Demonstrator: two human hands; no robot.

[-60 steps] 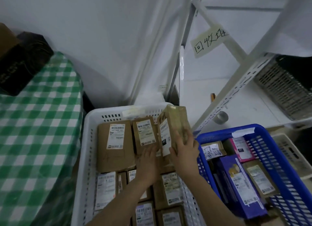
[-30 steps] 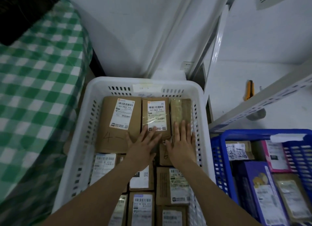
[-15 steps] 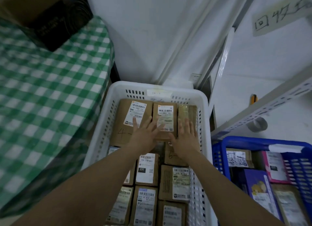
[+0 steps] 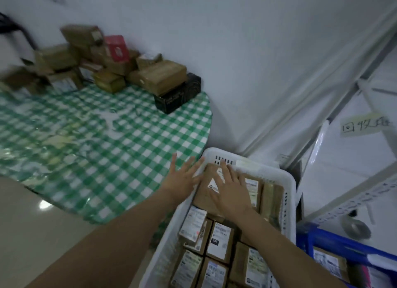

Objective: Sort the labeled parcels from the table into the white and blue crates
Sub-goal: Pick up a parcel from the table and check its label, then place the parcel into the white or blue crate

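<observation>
Both hands are empty, fingers (image 4: 225, 169) straight and spread. My right hand (image 4: 232, 193) lies flat on a brown cardboard parcel (image 4: 204, 201) in the white slotted plastic crate (image 4: 279, 176), left hand (image 4: 182, 178) over its rim. The heap of brown labeled boxes (image 4: 159, 77) sits on the green-checked desk (image 4: 107, 148), well beyond and left of my left fingers (image 4: 194, 163), so that hand's closer.

A round-edged bench (image 4: 120, 141) draped in a glossy green-and-white checked cloth stands against a plain white wall (image 4: 236, 51). Pale sheeting (image 4: 300, 83) hangs in folds at the corner, beside a white metal rack (image 4: 354, 199) bearing a handwritten paper note (image 4: 365, 124) and a grey roll of tape (image 4: 356, 228). The pale, polished floor (image 4: 32, 234) catches a small bright glint of light (image 4: 44, 204).
</observation>
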